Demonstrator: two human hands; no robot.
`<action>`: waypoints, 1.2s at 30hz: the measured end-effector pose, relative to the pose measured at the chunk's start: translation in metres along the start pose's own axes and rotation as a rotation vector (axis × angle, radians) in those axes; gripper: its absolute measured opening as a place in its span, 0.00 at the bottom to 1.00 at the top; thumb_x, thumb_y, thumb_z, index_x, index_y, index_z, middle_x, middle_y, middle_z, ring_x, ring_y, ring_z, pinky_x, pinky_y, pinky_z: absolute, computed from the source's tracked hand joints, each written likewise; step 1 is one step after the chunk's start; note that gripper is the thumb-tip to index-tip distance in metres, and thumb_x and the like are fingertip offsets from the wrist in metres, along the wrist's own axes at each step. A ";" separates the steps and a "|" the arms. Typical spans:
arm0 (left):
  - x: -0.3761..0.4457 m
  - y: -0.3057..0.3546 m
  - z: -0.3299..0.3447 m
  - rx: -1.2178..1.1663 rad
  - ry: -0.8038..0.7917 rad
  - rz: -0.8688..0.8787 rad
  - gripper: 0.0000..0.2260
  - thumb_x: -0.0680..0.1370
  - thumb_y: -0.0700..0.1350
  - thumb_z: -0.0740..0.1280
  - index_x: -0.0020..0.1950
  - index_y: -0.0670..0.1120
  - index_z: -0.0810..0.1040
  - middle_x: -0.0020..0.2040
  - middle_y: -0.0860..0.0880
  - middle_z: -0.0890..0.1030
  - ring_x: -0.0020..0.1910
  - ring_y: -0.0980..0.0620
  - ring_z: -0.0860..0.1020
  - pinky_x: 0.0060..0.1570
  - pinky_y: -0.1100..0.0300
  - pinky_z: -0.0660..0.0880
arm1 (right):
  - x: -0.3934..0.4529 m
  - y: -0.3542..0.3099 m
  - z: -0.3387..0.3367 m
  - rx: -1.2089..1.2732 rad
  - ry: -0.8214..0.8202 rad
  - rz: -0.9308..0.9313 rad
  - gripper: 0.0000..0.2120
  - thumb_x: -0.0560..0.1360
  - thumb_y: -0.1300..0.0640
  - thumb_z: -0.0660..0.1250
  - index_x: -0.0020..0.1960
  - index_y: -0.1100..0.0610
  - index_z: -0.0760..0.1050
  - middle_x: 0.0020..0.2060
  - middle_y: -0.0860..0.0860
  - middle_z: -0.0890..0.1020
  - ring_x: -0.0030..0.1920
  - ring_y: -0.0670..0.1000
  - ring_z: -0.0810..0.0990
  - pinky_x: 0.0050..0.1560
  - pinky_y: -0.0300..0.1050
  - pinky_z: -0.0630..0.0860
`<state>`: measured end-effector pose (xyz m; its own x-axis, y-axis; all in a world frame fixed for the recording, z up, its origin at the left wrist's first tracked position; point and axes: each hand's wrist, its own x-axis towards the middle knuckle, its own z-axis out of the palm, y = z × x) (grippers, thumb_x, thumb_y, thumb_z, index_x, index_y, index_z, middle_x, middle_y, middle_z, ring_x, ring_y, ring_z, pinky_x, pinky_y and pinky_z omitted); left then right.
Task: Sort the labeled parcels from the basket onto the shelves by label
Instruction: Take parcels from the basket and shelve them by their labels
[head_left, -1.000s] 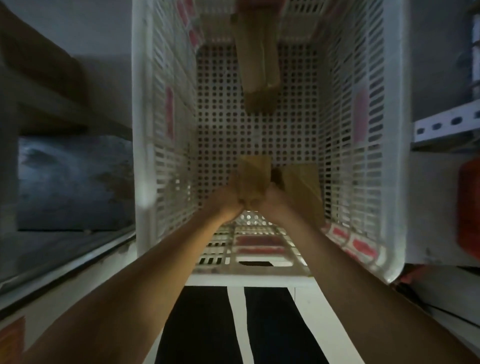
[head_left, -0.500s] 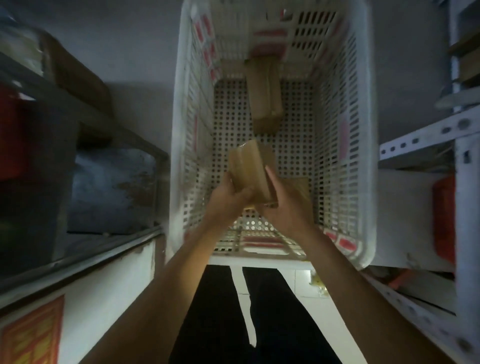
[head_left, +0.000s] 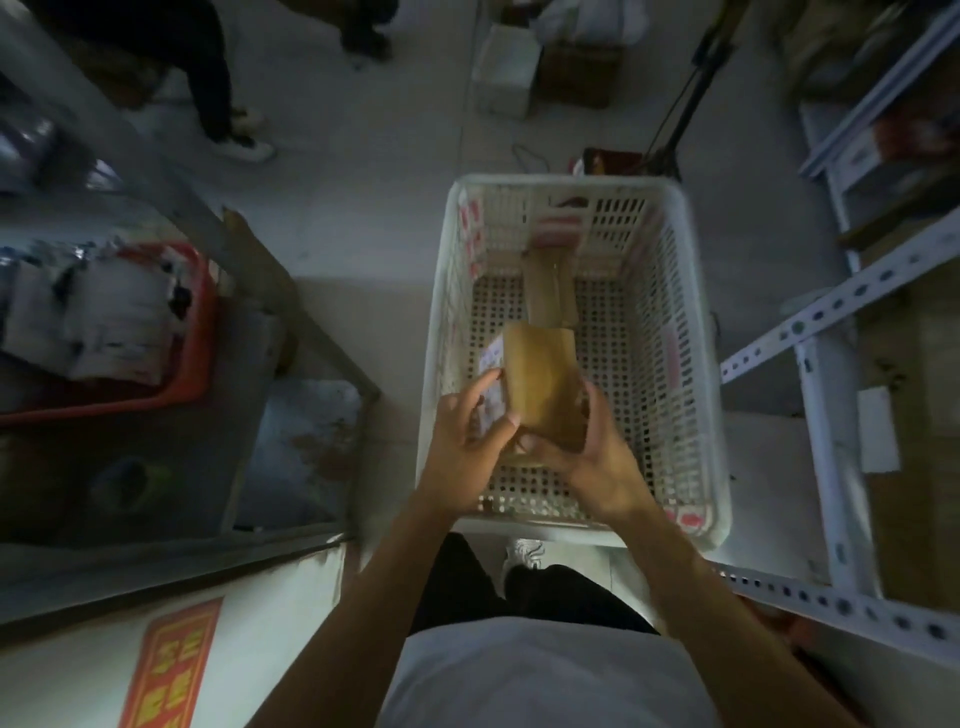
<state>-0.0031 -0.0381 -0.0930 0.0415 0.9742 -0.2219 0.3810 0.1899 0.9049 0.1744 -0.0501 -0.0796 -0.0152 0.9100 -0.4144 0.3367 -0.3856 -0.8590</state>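
Gripping parcel, both hands; label blurred, unreadable

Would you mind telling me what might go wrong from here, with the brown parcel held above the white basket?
1. The label on the brown parcel sits on its side face, blurred in dim light; a misread would send it to the wrong shelf.
2. The left hand and right hand hold only its near end, so it could slip back into the white basket onto the other parcel.
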 end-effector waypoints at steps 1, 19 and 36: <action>-0.001 0.002 -0.005 0.004 -0.020 0.015 0.20 0.76 0.57 0.64 0.68 0.63 0.70 0.64 0.50 0.70 0.61 0.70 0.67 0.53 0.84 0.60 | -0.002 -0.005 0.003 0.015 0.013 -0.024 0.54 0.61 0.32 0.75 0.78 0.38 0.49 0.65 0.39 0.69 0.65 0.45 0.73 0.57 0.36 0.72; -0.033 0.023 -0.081 -0.084 -0.449 0.056 0.43 0.68 0.55 0.75 0.78 0.60 0.58 0.74 0.56 0.70 0.71 0.57 0.69 0.68 0.47 0.71 | -0.099 -0.030 0.072 0.344 0.440 -0.022 0.40 0.67 0.36 0.71 0.74 0.48 0.67 0.64 0.49 0.80 0.61 0.52 0.81 0.60 0.59 0.80; -0.190 0.071 0.082 0.034 -1.038 0.264 0.31 0.72 0.57 0.71 0.73 0.66 0.63 0.67 0.61 0.76 0.68 0.60 0.73 0.63 0.56 0.72 | -0.326 0.088 0.019 0.485 1.019 0.115 0.29 0.67 0.38 0.74 0.66 0.37 0.70 0.61 0.44 0.81 0.59 0.46 0.82 0.51 0.45 0.83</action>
<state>0.0916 -0.2198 -0.0168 0.8856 0.4004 -0.2352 0.2696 -0.0308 0.9625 0.1915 -0.3835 -0.0262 0.8407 0.4798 -0.2509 -0.1168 -0.2918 -0.9493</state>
